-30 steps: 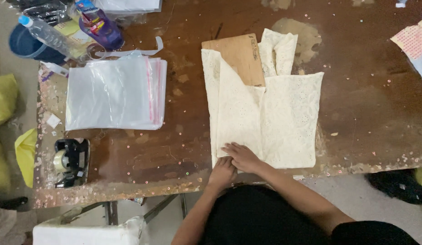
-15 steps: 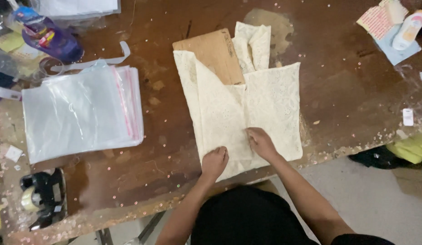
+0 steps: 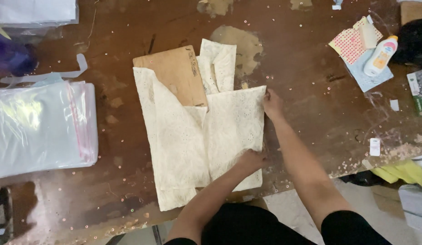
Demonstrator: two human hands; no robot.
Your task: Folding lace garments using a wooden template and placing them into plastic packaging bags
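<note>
We seem to be in a garment-packing workshop: scuffed brown tabletop (image 3: pixel 310 68), stacked clear plastic bags (image 3: pixel 38 127), cardboard folding board (image 3: pixel 174 75)

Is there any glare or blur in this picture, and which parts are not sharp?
Head view: light glares off the clear plastic bags at left; the cream cloth and both hands, left and right, look fairly sharp; the purple thing at far left is dim and blurred.

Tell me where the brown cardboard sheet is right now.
In the head view, the cardboard sheet lies on the wooden table left of centre, its lower part tucked under the cream garment, with the plastic bags to its left.
</note>
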